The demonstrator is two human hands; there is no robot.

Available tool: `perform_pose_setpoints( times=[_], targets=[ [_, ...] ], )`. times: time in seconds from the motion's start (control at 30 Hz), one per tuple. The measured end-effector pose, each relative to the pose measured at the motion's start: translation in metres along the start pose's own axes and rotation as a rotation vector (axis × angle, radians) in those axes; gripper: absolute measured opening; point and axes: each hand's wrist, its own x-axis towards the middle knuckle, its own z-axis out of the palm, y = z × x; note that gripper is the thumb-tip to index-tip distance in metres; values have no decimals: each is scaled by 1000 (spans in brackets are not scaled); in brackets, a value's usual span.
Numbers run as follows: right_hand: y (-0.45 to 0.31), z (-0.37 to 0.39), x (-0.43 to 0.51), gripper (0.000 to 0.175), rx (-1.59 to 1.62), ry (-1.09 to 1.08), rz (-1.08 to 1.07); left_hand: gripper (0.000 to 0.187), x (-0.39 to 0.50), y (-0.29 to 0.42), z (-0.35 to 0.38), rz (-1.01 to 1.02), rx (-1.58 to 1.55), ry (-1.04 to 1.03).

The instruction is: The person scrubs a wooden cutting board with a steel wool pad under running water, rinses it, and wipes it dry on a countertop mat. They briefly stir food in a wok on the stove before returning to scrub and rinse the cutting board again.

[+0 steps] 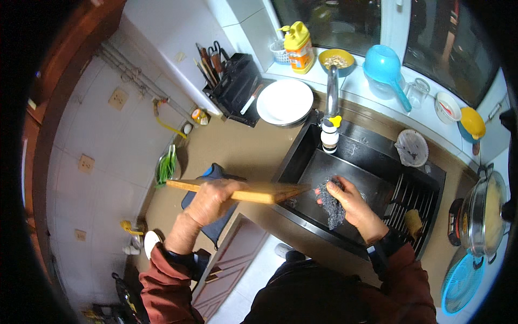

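Note:
My left hand grips a wooden board, which looks like a cutting board tilted nearly edge-on. Its blurred far end reaches over the left rim of the black sink. Over the basin, my right hand holds a dark grey mesh scrubber, apart from the board. A chrome faucet with a white spray head rises behind the basin. Below my left hand, a dark blue cloth or mitt lies on the brown countertop.
A white bowl and a black knife rack stand at the back. Green onions lie at the left wall. The sink's right side holds a wire rack and a yellowish sponge. A lidded steel pot stands far right.

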Motion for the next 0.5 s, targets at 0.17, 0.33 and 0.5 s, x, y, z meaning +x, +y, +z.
perform_pose_setpoints(
  times=[0.17,0.33,0.5],
  targets=[
    [9,-27,-5,24,42,205,-34,30,34,-5,-19,-38,-15,-140],
    [46,-50,0,23,-249,262,-130,23,68,11,15,-42,137,-185],
    [53,-45,3,35,-803,385,-522,25,82,27,44,66,121,-36]
  ],
)
